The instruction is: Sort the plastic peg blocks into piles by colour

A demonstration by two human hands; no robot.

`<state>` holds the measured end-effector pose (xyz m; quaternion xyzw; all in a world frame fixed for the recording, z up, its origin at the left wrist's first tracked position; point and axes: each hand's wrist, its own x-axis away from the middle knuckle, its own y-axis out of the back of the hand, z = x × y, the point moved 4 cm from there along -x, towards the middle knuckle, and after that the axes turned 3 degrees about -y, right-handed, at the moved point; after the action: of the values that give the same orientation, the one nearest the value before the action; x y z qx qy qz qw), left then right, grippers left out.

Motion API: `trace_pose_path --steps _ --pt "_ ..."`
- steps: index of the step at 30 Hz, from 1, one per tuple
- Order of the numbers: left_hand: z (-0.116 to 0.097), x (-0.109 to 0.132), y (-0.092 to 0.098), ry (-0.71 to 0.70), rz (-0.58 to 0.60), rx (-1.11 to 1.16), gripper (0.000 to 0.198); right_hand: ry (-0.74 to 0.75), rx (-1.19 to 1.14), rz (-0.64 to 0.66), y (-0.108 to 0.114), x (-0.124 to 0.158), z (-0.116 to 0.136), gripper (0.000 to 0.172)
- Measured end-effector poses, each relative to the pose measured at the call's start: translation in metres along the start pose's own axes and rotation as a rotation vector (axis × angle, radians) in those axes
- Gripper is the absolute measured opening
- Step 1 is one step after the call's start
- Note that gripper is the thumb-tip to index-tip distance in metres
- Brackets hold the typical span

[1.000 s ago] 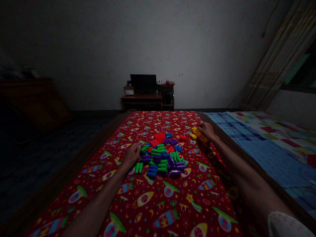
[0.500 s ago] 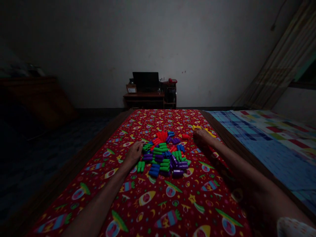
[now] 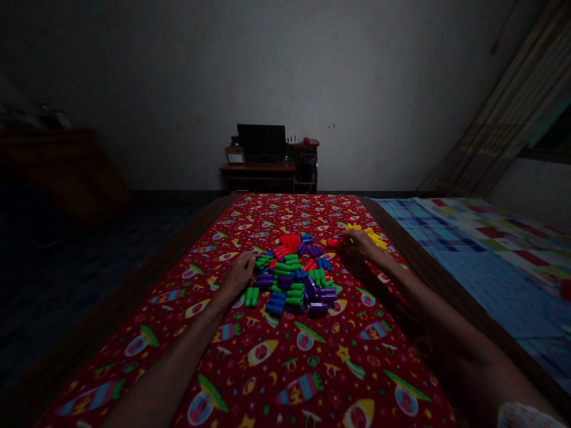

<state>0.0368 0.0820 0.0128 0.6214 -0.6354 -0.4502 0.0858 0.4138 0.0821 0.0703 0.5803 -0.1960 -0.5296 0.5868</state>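
A pile of plastic blocks shaped like joined tubes lies on the red patterned cloth: green blocks [image 3: 288,267], purple blocks [image 3: 328,295], blue blocks [image 3: 276,304] and red blocks [image 3: 289,242]. At the pile's left edge rests my left hand [image 3: 241,269], open, its fingertips beside a green block [image 3: 263,261]. My right hand [image 3: 360,245] is over the cloth right of the pile, fingers loosely bent towards a lone red block [image 3: 332,244]; its fingertips are partly hidden. Yellow blocks [image 3: 377,239] form a group just behind and beside that hand.
The red cloth [image 3: 285,351] covers a long table with dark brown edges [image 3: 392,229]. A bed with a blue checked cover [image 3: 441,267] stands to the right. Against the far wall is a desk [image 3: 259,168] with a monitor [image 3: 262,142]. A wooden cabinet [image 3: 57,172] stands left.
My right hand has shifted left, away from the yellow blocks to the lone red block, and more of the yellow group shows. My left hand has stayed by the pile. The view has tilted slightly.
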Motion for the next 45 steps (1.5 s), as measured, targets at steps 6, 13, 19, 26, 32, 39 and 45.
trace_pose_path --steps 6,13,19,26,32,39,45 --pt "-0.004 0.001 0.002 -0.006 0.003 -0.010 0.047 0.028 -0.025 0.127 -0.027 -0.011 0.034 0.016" --pt "-0.008 0.002 0.004 0.013 0.017 -0.017 0.045 -0.143 -0.059 0.142 -0.035 -0.005 0.038 0.018" --pt "-0.006 0.001 0.003 0.005 0.013 -0.009 0.045 -0.133 -0.105 0.028 -0.023 0.016 0.053 0.028" --pt "-0.002 -0.002 0.000 -0.019 0.005 -0.009 0.045 -0.283 -0.215 -0.104 -0.012 0.015 0.030 0.033" --pt "-0.001 -0.001 0.001 -0.006 -0.006 -0.004 0.045 -0.438 -0.147 -0.095 -0.017 -0.023 0.017 0.029" --pt "0.000 -0.001 0.002 -0.007 -0.002 -0.010 0.041 -0.401 0.003 -0.082 -0.023 0.001 0.010 0.029" --pt "0.000 -0.001 0.002 0.002 0.013 -0.013 0.043 -0.126 0.417 0.058 -0.027 0.018 -0.005 0.033"
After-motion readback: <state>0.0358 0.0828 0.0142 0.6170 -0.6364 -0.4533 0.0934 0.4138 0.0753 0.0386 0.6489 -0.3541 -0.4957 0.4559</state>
